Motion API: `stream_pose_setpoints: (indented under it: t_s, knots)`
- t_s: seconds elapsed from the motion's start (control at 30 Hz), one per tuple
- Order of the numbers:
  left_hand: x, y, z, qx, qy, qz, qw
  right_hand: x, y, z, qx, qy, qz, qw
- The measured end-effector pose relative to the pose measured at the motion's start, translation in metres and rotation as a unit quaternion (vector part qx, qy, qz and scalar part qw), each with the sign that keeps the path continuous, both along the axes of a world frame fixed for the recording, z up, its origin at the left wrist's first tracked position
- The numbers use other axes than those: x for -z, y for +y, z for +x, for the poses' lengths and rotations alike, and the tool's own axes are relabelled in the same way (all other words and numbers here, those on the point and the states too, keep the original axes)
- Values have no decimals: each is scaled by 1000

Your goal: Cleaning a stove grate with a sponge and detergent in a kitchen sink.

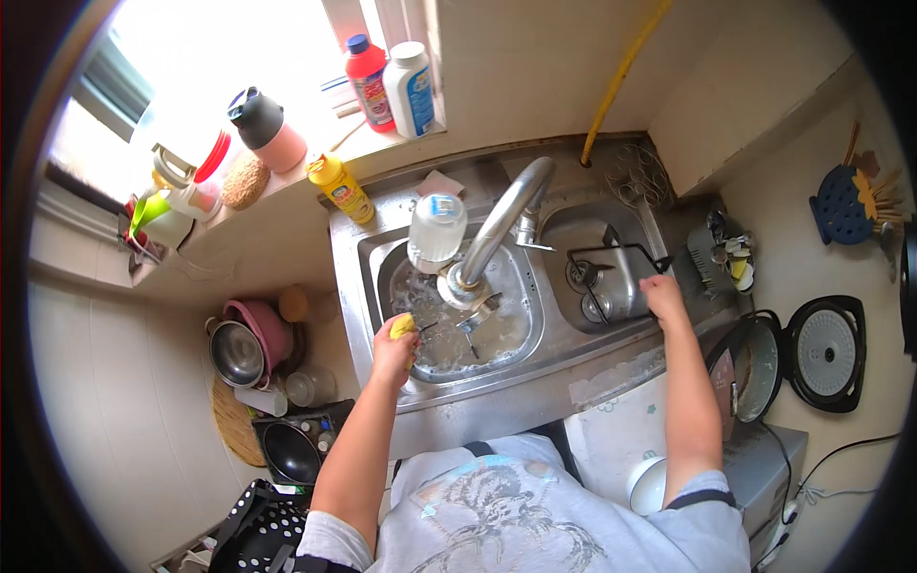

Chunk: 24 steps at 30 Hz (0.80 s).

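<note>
In my left hand (392, 354) is a yellow sponge (402, 326), over the near left rim of the left sink basin (541, 336). Cloudy, sudsy water (501, 329) fills part of that basin; thin dark prongs show in it, one beside my left hand. My right hand (660, 299), fingers curled, is at the right edge of the right basin (562, 222), against or just below the end of a black metal pan support (630, 247). Whether it grips the support is unclear. The support lies tilted in that basin, above its drain strainers.
A curved steel faucet (501, 222) rises between the basins, beside an upturned clear container (437, 233). A yellow bottle (342, 190) stands behind left. Right are a utensil holder (706, 251) and an open rice cooker (759, 365); left, a pink basin (269, 329) with a metal bowl.
</note>
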State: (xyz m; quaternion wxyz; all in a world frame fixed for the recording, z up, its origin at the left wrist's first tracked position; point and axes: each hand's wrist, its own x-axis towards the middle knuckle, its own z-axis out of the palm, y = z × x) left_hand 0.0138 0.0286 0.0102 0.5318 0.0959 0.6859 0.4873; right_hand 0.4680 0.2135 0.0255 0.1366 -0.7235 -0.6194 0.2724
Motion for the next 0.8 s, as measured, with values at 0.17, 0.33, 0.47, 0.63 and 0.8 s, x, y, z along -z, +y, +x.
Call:
stream_pose_setpoints:
  t_s: [0.17, 0.33, 0.47, 0.63, 0.8]
  knots:
    - [15, 19, -13, 78, 57, -56, 994, -128, -61, -7, -97, -48, -65, 992]
    - [48, 39, -25, 38, 238, 80, 967, -162, -104, -67, -170, 19, -145, 975]
    - [21, 53, -29, 84, 216, 19, 973, -101, -112, -146, -251, 52, -91, 962]
    - [8, 40, -48, 108, 203, 6, 973, 31, -109, -247, -227, 50, 10, 973]
    - [2, -8, -43, 70, 125, 27, 989, 175, -99, -264, -167, 73, 11, 983]
